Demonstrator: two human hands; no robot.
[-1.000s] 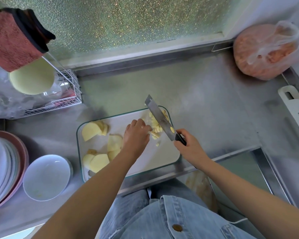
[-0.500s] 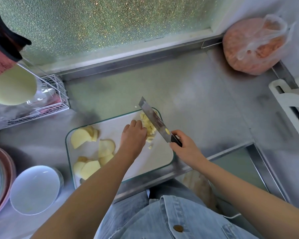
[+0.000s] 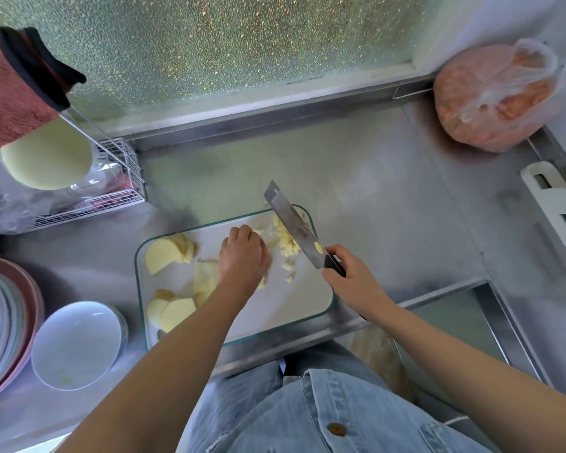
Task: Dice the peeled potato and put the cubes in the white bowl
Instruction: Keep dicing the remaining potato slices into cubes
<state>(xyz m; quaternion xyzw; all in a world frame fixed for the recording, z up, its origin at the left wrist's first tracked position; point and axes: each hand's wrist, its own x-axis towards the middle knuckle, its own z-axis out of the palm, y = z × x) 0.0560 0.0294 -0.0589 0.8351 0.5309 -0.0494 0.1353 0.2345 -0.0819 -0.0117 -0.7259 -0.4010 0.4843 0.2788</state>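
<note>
A glass cutting board lies on the steel counter. Pale potato slices rest at its left side, and more potato slices lie at the lower left. A heap of small potato cubes sits at the board's far right. My left hand presses down on potato pieces beside the cubes, fingers curled. My right hand grips the black handle of a cleaver, whose blade slants over the cubes. The white bowl stands on the counter left of the board, with nothing in it.
A stack of plates sits at the far left. A wire rack with a pink cloth stands at the back left. A plastic bag of orange food lies in the back right corner. A sink opens at the lower right.
The knife blade stays over the cube heap with small shifts. My left hand remains on the potato pieces. The camera view has swung slightly.
</note>
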